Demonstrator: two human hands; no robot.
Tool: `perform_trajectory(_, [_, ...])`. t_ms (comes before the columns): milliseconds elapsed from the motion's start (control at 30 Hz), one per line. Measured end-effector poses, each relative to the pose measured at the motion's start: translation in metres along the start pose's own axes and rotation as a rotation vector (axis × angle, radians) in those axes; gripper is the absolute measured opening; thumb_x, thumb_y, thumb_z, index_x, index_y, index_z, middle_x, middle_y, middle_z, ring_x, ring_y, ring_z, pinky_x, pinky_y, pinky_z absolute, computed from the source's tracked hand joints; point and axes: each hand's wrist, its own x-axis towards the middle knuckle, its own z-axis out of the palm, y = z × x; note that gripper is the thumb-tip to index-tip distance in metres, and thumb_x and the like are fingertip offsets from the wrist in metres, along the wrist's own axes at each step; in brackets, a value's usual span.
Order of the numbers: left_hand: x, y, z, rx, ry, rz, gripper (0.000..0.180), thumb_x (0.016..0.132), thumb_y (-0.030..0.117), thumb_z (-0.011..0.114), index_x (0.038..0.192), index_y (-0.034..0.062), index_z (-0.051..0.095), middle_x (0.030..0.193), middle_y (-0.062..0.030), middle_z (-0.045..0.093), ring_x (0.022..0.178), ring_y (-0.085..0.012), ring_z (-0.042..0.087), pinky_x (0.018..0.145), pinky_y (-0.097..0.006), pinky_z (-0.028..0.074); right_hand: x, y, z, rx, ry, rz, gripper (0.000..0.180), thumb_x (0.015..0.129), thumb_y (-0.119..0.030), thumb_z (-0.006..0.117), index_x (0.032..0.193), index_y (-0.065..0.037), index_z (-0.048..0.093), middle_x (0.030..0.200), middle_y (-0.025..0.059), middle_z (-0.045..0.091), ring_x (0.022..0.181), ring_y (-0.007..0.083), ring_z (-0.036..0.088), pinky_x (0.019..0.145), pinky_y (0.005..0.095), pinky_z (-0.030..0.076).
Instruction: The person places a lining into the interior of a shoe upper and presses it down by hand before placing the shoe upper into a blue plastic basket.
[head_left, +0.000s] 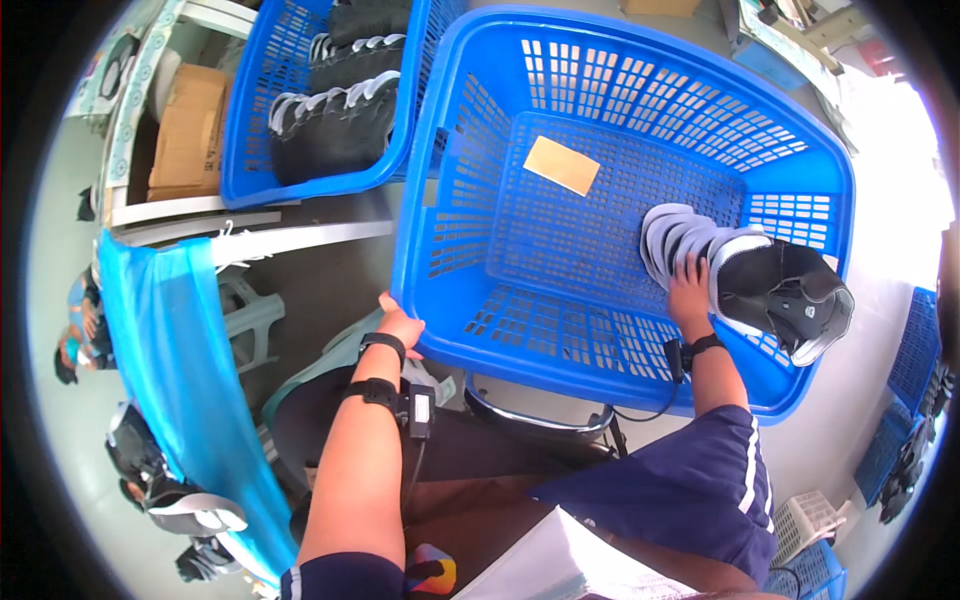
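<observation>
A large blue plastic basket (pixel 445 345) with slotted walls stands in front of me. My left hand (pixel 401 328) is closed round its near left corner, the fingers curled over the rim. Inside the basket, toward the right, lies a nested row of black shoe uppers (pixel 765 285) with pale grey linings. My right hand (pixel 688 295) reaches over the near wall and grips the row, its fingers bent over the grey edges; the thumb is hidden. A tan rectangular card (pixel 562 165) lies on the basket's floor.
A second blue basket (pixel 225 160) at the back left holds more black uppers. A cardboard box (pixel 188 130) stands beside it on a shelf. Blue cloth (pixel 165 350) hangs along the left. A chrome-framed stool (pixel 540 425) is under the large basket. More baskets (pixel 912 345) line the far right.
</observation>
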Motion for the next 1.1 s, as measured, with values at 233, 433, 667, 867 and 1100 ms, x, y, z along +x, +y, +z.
perform_trajectory(233, [-0.001, -0.001, -0.002, 0.029, 0.005, -0.033, 0.061, 0.079, 0.002, 0.05, 0.118, 0.0194, 0.007, 0.116, -0.0193, 0.038, 0.092, -0.034, 0.054, 0.06, -0.044, 0.054, 0.009, 0.009, 0.019, 0.786, -0.589, 0.342, 0.031, 0.073, -0.025, 0.047, 0.089, -0.002, 0.06, 0.093, 0.0253, 0.056, 0.088, 0.0352, 0.055, 0.079, 0.0417, 0.042])
perform_trajectory(433, [-0.002, -0.007, 0.0, 0.011, -0.053, -0.042, 0.063, 0.079, 0.004, 0.053, 0.119, 0.0177, 0.007, 0.115, -0.0194, 0.04, 0.086, -0.0336, 0.057, 0.059, -0.042, 0.054, -0.031, 0.049, 0.112, 0.692, -0.527, 0.443, 0.044, 0.073, -0.031, 0.046, 0.103, 0.001, 0.055, 0.109, 0.0257, 0.05, 0.104, 0.036, 0.047, 0.088, 0.0392, 0.037])
perform_trajectory(667, [-0.01, -0.016, -0.003, 0.203, 0.023, -0.168, 0.085, 0.073, 0.004, 0.062, 0.129, 0.0134, -0.002, 0.105, -0.0187, 0.049, 0.076, -0.0274, 0.059, 0.047, -0.032, 0.052, -0.048, 0.059, 0.127, 1.703, -0.127, 1.103, 0.055, 0.075, -0.018, 0.053, 0.123, -0.007, 0.03, 0.118, 0.0123, 0.041, 0.096, 0.0263, 0.05, 0.072, 0.0409, 0.045])
perform_trajectory(867, [-0.011, -0.001, 0.005, 0.26, 0.097, -0.171, 0.091, 0.071, 0.001, 0.062, 0.132, 0.0102, -0.005, 0.106, -0.0188, 0.049, 0.077, -0.0279, 0.058, 0.048, -0.031, 0.052, -0.065, 0.06, 0.115, 2.466, 0.535, 1.377, 0.042, 0.081, -0.027, 0.05, 0.115, -0.007, 0.037, 0.113, 0.0152, 0.041, 0.091, 0.0389, 0.05, 0.07, 0.0494, 0.048])
perform_trajectory(1100, [-0.008, 0.002, 0.001, 0.236, 0.123, -0.124, 0.069, 0.071, -0.001, 0.062, 0.117, 0.0047, 0.011, 0.105, -0.0214, 0.047, 0.081, -0.0309, 0.057, 0.05, -0.035, 0.054, -0.047, 0.042, 0.075, 2.754, 0.49, 1.458, 0.064, 0.075, -0.05, 0.046, 0.121, -0.008, 0.034, 0.126, 0.0153, 0.027, 0.107, 0.0474, 0.033, 0.084, 0.0611, 0.034])
